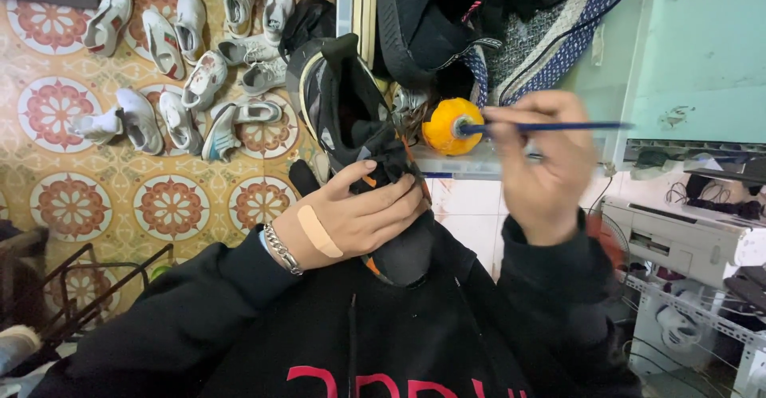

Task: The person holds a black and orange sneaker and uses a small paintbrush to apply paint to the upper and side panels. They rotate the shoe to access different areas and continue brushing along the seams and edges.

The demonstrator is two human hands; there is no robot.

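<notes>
The left hand (pixel 351 218) wraps its fingers (pixel 391 198) closed around a black sneaker (pixel 351 118) held against the chest, while the right hand (pixel 542 166) pinches a blue-handled brush (pixel 550 127) whose tip sits in a small orange jar (pixel 451 126) just beside the shoe.

Evenly bright, soft daylight – no harsh shadows | right hand (pixel 542 166) smeared by motion blur | wide-angle bending at edges | floor shoes (pixel 179 71) sharp – faint glare on tiles
</notes>
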